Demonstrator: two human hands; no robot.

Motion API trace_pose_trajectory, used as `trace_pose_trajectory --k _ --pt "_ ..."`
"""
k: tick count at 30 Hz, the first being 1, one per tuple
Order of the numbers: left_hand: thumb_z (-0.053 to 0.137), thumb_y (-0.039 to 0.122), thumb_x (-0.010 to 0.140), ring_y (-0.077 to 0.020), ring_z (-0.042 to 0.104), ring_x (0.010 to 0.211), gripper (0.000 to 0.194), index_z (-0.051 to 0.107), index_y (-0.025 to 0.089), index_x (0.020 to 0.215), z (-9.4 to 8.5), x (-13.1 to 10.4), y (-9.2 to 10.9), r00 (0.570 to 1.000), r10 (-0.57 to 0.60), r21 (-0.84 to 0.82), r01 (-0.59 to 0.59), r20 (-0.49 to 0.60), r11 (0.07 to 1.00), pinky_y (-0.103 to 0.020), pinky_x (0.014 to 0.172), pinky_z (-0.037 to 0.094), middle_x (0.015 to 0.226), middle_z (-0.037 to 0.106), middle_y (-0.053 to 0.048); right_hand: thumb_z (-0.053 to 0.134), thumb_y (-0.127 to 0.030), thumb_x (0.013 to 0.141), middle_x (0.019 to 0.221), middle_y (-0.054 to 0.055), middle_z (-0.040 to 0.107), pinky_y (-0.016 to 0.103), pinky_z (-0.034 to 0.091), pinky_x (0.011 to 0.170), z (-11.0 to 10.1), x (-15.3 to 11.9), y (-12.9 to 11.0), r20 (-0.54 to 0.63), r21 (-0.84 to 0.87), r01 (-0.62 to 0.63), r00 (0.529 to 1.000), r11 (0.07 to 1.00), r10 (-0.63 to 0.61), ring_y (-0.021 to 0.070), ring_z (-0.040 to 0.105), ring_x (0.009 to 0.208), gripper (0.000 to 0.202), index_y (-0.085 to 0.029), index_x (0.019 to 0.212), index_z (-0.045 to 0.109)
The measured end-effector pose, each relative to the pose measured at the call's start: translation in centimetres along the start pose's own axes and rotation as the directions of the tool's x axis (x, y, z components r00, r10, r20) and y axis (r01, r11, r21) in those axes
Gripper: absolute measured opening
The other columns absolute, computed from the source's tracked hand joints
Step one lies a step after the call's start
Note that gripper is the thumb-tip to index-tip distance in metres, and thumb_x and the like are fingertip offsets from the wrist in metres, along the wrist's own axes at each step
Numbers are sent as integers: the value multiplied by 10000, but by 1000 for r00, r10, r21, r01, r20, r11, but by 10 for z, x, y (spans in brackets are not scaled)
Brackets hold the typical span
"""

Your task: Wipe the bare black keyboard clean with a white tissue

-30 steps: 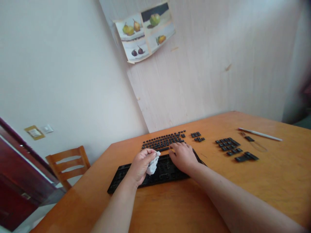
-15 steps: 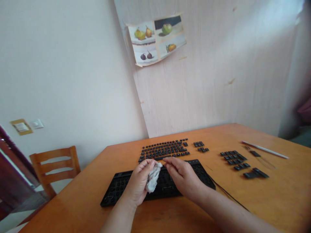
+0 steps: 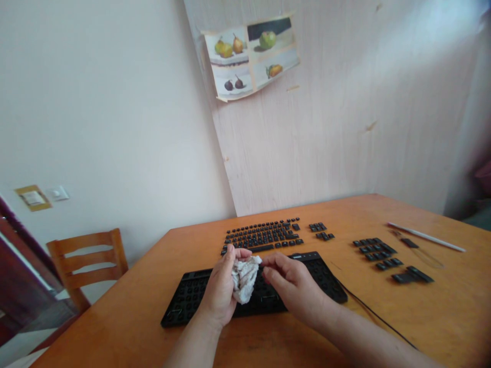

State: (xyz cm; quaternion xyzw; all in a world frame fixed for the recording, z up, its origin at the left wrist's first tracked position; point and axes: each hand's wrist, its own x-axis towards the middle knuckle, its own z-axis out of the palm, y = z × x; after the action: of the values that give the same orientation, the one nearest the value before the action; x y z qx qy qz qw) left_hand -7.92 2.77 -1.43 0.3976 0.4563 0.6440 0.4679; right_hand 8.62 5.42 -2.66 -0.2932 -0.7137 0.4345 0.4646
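A crumpled, grey-smudged white wet wipe or tissue (image 3: 244, 281) lies in my left hand (image 3: 219, 289), with the thumb up and the fingers curled behind it. My right hand (image 3: 294, 286) has its fingers bent together at the wipe's upper right corner, seemingly pinching it. Below both hands sits a black keyboard base (image 3: 184, 301) stripped of its keycaps, partly covered by the hands. Behind it, loose black keycaps (image 3: 264, 235) are laid out in rows in keyboard order.
More keycaps (image 3: 374, 250) form groups on the right. Beyond them lie a keycap puller or brush with wire loops (image 3: 409, 243) and a white stick-like pen (image 3: 425, 236). A black cable (image 3: 376, 313) runs from the keyboard across the wooden table (image 3: 126, 312). A chair (image 3: 90, 260) stands left.
The wipe is spread wider in my left hand, whose thumb has lifted. My right fingers have curled in to the wipe's corner. The view has shifted slightly.
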Motion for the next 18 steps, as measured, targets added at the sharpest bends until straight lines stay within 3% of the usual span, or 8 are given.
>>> trace_pose_trajectory --k 3,8,14,18 --pt "585 654 798 -165 619 773 537 661 151 971 2 -2 1 999 19 -29 -18 40 999 -264 666 490 894 674 -81 547 -369 884 677 -5 577 257 400 613 3 -2 2 31 46 -78 997 996 76 135 503 637 229 -187 758 606" --pt "778 440 724 -94 548 677 478 620 205 1109 6 -7 1 994 -11 15 9 110 1000 -208 612 432 854 614 -12 641 -380 814 637 -31 507 238 319 539 9 -4 -1 136 185 -141 984 973 117 102 409 578 231 -176 736 565" --pt "765 388 738 -72 492 589 286 616 181 868 9 -5 -3 999 -9 -1 9 43 1000 -195 558 397 699 573 27 610 -306 792 611 -37 515 230 334 545 11 -2 9 140 294 -207 975 933 172 94 415 555 155 -184 710 563" --pt "764 386 722 -120 577 688 313 544 189 826 11 -4 -4 1000 20 -81 -22 -24 996 -238 621 460 861 669 -27 635 -336 748 590 -33 527 235 364 559 10 0 9 101 356 -249 969 901 228 98 435 551 182 -187 668 567"
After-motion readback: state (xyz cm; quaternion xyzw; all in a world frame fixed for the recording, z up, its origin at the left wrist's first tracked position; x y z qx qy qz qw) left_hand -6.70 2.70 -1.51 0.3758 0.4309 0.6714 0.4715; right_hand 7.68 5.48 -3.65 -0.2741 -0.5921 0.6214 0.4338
